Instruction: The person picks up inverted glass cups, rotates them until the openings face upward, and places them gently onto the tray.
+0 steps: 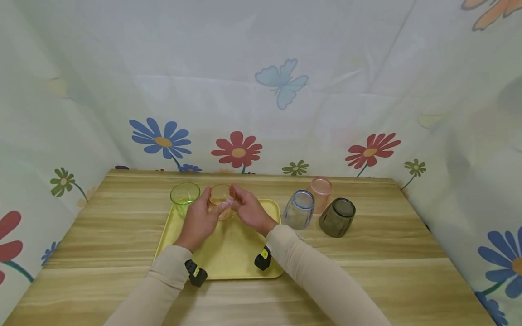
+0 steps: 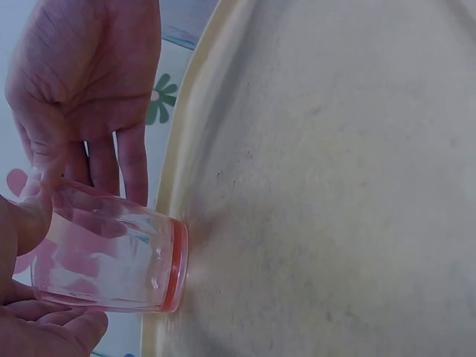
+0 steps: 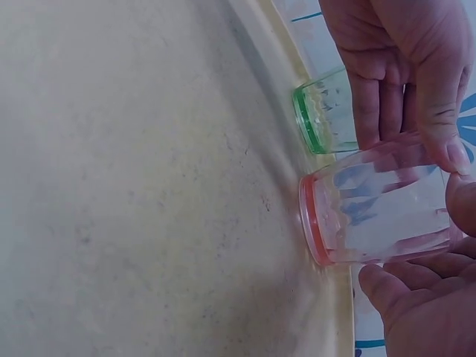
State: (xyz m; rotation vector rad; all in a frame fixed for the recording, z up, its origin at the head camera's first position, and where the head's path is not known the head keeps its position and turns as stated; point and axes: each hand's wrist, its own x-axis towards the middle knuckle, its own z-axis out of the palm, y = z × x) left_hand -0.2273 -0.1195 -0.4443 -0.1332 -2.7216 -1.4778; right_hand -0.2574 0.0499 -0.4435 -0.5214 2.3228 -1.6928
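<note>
A clear pink-tinted glass (image 1: pixel 220 194) stands upright at the far edge of a yellow tray (image 1: pixel 228 253). My left hand (image 1: pixel 200 222) grips its left side and my right hand (image 1: pixel 250 210) its right side, with both thumbs meeting at the near side of the rim. In the left wrist view, fingers lie along the wall of the pink glass (image 2: pixel 111 253), whose thick reddish base is close over the tray. Just left of my left hand, a green glass (image 1: pixel 184 195) stands upright at the tray's far left corner; the right wrist view shows its green base (image 3: pixel 309 123).
Right of the tray, three glasses rest upside down on the wooden table (image 1: pixel 367 280): a blue-edged one (image 1: pixel 299 210), a pink one (image 1: pixel 321 194) and a dark grey one (image 1: pixel 337 218). A flower-printed curtain (image 1: pixel 228 104) rises behind the table.
</note>
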